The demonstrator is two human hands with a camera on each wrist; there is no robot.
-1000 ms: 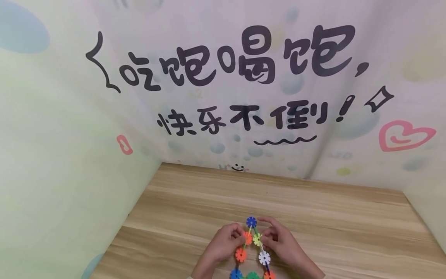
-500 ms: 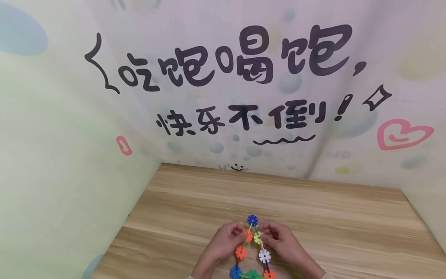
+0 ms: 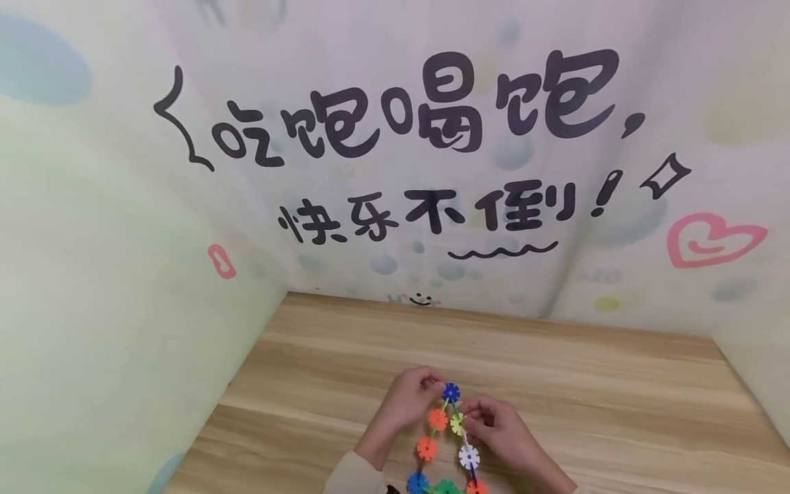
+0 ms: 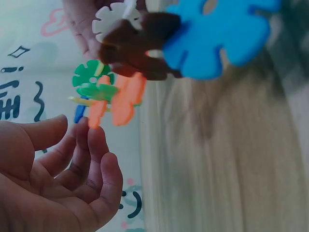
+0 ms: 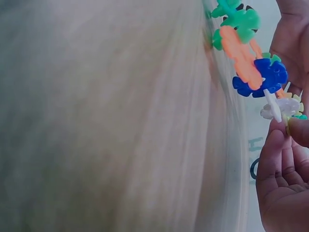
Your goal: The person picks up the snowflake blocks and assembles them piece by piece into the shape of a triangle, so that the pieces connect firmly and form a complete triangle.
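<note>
A ring of interlocking plastic snowflake discs stands up in front of me, narrowing to a dark blue disc (image 3: pixel 451 392) at its far end. Orange discs (image 3: pixel 438 419) run down its left side; a white disc (image 3: pixel 469 457) is on the right. My right hand (image 3: pixel 501 427) pinches the yellow-green disc (image 3: pixel 457 424) between thumb and index finger. My left hand (image 3: pixel 409 399) is beside the dark blue disc, fingertips right at its edge. In the left wrist view its thumb (image 4: pixel 50 130) stands apart from the bent fingers. Light blue (image 4: pixel 217 38) and brown discs (image 4: pixel 145 46) hang nearer that camera.
A wood-grain table (image 3: pixel 345 336) lies under the hands. Behind it rises a pale printed backdrop (image 3: pixel 370 274) with black lettering, and another pale panel (image 3: pixel 123 274) closes off the left side. More discs, one of them green (image 3: pixel 447 488), reach the bottom edge of the head view.
My left hand has let go of the upper orange disc and moved forward to the dark blue disc. My right hand's index finger, raised earlier, has come down; that hand stays at the yellow-green disc.
</note>
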